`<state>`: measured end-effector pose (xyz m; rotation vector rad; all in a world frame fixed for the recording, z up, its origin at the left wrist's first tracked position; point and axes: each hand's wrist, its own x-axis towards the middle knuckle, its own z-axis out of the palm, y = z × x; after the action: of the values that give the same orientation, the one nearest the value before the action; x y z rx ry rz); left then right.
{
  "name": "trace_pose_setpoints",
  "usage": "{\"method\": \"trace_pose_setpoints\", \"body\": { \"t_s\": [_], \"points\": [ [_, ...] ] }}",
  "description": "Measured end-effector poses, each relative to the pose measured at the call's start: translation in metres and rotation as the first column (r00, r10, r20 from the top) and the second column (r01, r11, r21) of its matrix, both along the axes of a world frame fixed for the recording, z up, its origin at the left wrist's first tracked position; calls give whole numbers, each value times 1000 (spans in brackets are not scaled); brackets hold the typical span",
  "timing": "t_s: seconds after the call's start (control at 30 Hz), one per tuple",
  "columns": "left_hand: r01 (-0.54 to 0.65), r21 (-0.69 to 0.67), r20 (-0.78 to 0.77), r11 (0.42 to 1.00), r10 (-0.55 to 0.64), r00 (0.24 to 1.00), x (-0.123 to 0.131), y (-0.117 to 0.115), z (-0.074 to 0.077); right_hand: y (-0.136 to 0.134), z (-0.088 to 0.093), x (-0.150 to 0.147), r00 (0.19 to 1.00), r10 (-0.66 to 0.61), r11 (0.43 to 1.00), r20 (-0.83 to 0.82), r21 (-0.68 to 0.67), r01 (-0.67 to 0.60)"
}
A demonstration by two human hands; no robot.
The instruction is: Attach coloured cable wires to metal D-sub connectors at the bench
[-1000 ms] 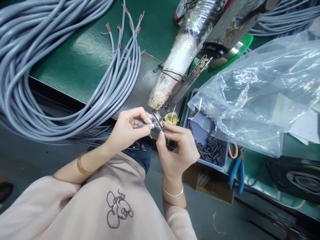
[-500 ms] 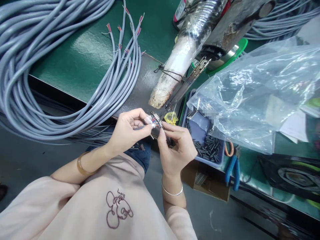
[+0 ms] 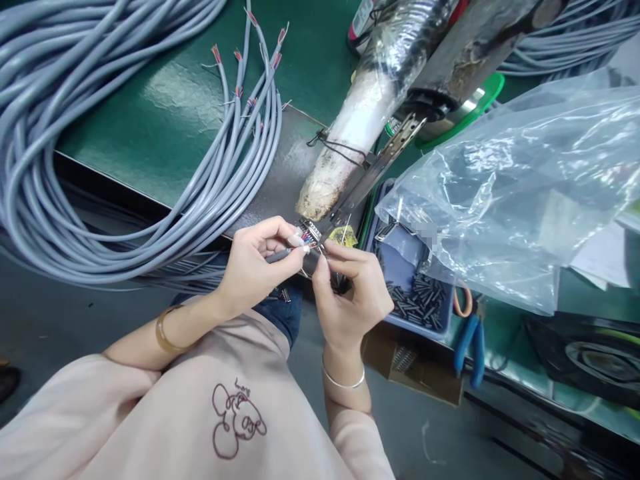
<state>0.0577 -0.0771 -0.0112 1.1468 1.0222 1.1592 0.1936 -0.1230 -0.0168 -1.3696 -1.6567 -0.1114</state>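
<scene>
Parts tray (image 3: 447, 313): interior partly hidden by plastic bag (image 3: 500, 233) | plastic bag, right of tray: cut off at right edge | connector (image 3: 313, 230), left of tray: wire joints too small to tell | right hand (image 3: 355, 297), left of tray: hold unclear | cable coil (image 3: 31, 143), far left of tray: cut off left and top

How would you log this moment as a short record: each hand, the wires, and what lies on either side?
Left hand: pinches a grey cable by its coloured wires
Right hand: thumb and fingers at the metal connector; grip unclear
Wires: run towards the connector; individual joins too small to tell
Picture left: coiled grey cables, green table
Picture right: blue tray with black pieces, clear plastic bag, blue-handled pliers
</scene>
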Motion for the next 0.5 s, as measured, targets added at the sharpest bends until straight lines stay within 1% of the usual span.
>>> {"method": "trace_pose_setpoints", "body": {
  "t_s": [0.2, 0.37, 0.5],
  "points": [
    [15, -10, -7, 1000, -16, 1000, 0, 0, -1, 0, -2, 1, 1000, 0, 1000, -2, -8, 0],
    [-16, -8, -26, 1000, 16, 1000, 1, -1, 0, 1, -2, 1, 1000, -6, 1000, 11, -1, 6],
    [-38, 25, -54, 999, 39, 998, 1, -2, 3, 1, 1, 0, 1000, -18, 1000, 17, 9, 18]
  ]
}}
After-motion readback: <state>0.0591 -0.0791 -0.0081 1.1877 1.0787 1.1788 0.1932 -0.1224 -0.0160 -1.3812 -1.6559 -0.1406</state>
